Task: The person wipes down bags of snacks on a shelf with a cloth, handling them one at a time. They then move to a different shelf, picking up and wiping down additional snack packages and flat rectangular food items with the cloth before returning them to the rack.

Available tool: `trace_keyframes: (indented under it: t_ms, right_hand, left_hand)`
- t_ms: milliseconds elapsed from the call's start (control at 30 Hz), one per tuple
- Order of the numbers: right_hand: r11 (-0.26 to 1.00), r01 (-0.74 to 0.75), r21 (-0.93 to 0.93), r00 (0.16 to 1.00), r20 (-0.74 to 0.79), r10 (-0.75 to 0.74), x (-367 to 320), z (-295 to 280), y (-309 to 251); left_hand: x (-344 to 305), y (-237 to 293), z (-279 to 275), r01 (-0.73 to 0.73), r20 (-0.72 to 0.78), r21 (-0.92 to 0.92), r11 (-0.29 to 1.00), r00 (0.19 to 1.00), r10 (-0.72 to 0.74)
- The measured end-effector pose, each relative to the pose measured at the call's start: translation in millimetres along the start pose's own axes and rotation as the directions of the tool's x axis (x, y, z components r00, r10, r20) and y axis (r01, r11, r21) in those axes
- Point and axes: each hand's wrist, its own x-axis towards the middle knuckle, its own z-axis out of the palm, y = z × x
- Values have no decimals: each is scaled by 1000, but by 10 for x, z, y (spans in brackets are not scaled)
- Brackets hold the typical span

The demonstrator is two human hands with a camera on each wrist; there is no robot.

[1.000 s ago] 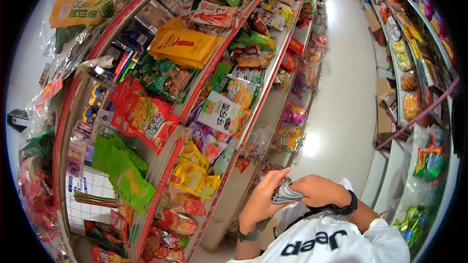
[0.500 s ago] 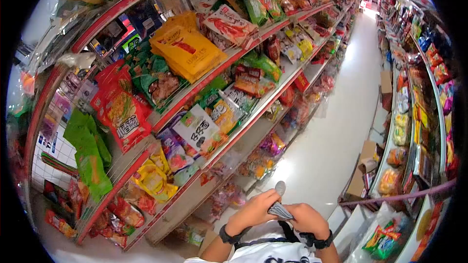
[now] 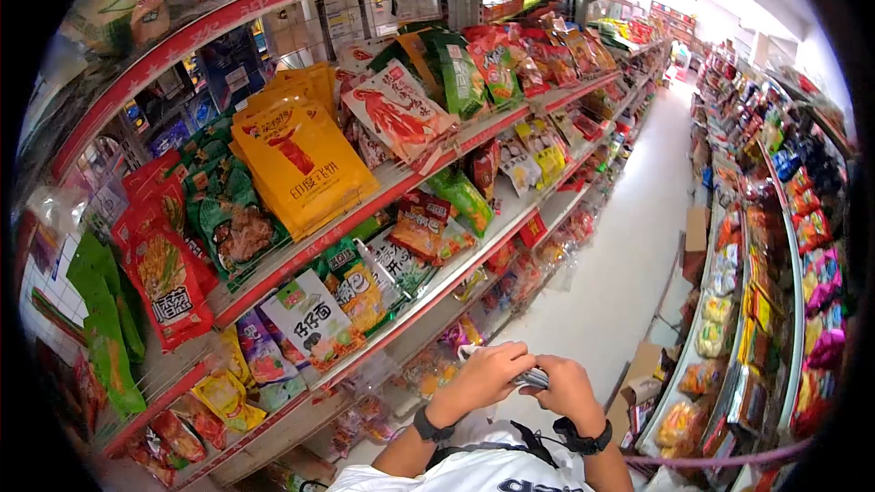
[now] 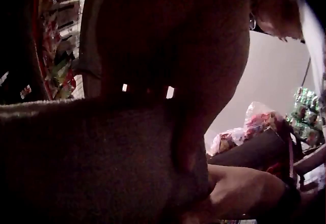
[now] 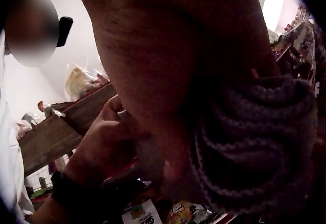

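Both hands are close together before the white shirt. A folded grey knitted cloth [image 3: 533, 379] sits between them, mostly hidden by the fingers in the head view. My left hand [image 3: 488, 375] grips its left side, and my right hand [image 3: 570, 394] grips its right side with curled fingers. In the left wrist view, the cloth [image 4: 97, 158] fills the lower left below the dark left hand [image 4: 173, 40]. Stacked, curved folds of the cloth [image 5: 244, 147] show beside the right hand [image 5: 147, 51] in the right wrist view, with the left hand [image 5: 104, 135] behind.
Shelves with red edges [image 3: 437, 160] hold many snack packets on the left, including yellow bags [image 3: 301, 164]. A pale aisle floor [image 3: 606, 287] runs ahead. More stocked shelves line the right, with an open carton [image 3: 643, 374] at their foot and a purple rail [image 3: 729, 461] nearby.
The head view has tilted up and shows more of the aisle and upper shelves. Both hands still hold the cloth, whose upper end no longer stands up above the left hand.
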Motion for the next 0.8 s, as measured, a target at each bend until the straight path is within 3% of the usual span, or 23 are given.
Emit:
trace_keyframes:
  t_ms: [67,200,267,300,333,400,433,467,533,600,700,800]
  right_hand:
    - [1000,23,-20,1000,-20,-24,253,16,168]
    - [988,-33,152,992,122,14,559,22,567]
    - [964,-46,261,989,147,8,616,51,846]
    - [934,-242,262,954,241,180,625,44,991]
    - [890,-252,381,964,181,195,617,53,1102]
    - [666,-411,623,905,189,381,575,14,1233]
    - [537,-401,743,876,138,462,539,58,1343]
    - [466,-377,801,855,107,507,534,56,1412]
    - [313,-322,894,794,75,603,488,10,1497]
    - [235,-197,952,824,30,566,470,-39,1611]
    - [120,-57,991,820,-23,572,520,-103,1694]
    - [87,-35,996,826,-20,563,565,-182,1790]
  left_hand:
    - [123,-185,-8,22,-22,24,999,1000,-21]
    - [253,-454,-87,95,-58,-38,995,994,-97]
    - [322,-602,-274,115,-224,67,991,970,-97]
    - [329,-647,-410,183,-296,82,980,943,-152]
    - [334,-685,-571,249,-366,95,964,909,-199]
    - [351,-709,-932,380,-595,170,909,775,-212]
    - [327,-764,-1107,443,-707,218,870,686,-173]
    - [288,-810,-1283,512,-802,252,821,586,-118]
    - [204,-870,-1638,733,-921,319,600,390,12]
    - [184,-862,-1955,890,-972,222,399,232,22]
    - [-59,-1196,-2221,927,-911,369,60,348,221]
    - [-25,-1198,-2342,966,-904,136,222,212,-372]
